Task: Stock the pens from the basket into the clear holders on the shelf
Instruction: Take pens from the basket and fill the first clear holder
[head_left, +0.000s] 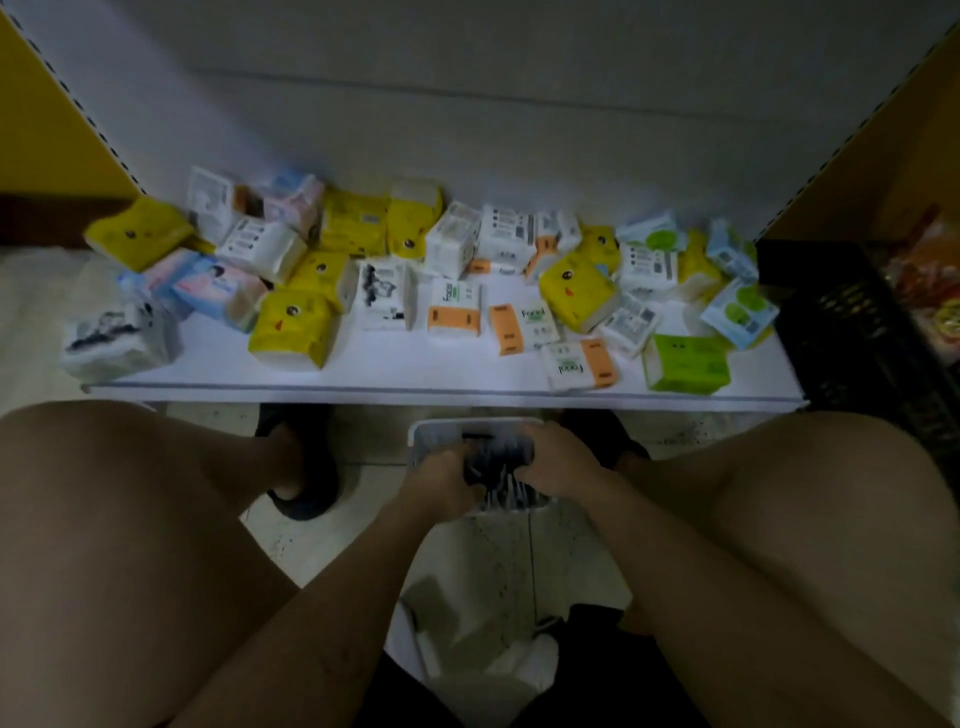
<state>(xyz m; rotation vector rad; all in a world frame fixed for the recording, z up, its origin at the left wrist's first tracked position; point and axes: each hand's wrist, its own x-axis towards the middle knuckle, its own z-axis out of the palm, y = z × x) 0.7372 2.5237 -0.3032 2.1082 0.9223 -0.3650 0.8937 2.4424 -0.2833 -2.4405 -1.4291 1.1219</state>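
A white basket (423, 434) stands on the floor between my knees, just below the shelf's front edge. A dark bundle of pens (498, 457) lies inside it. My left hand (441, 480) grips the bundle from the left and my right hand (558, 465) grips it from the right. The picture is blurred, so single pens cannot be told apart. No clear holders show in this view.
The low white shelf (415, 364) carries several tissue packs in yellow (291, 330), white-orange (454, 312) and green (685, 364). A black crate (841, 338) stands at the right. My bare knees flank the basket, a dark shoe (306, 499) rests on the floor.
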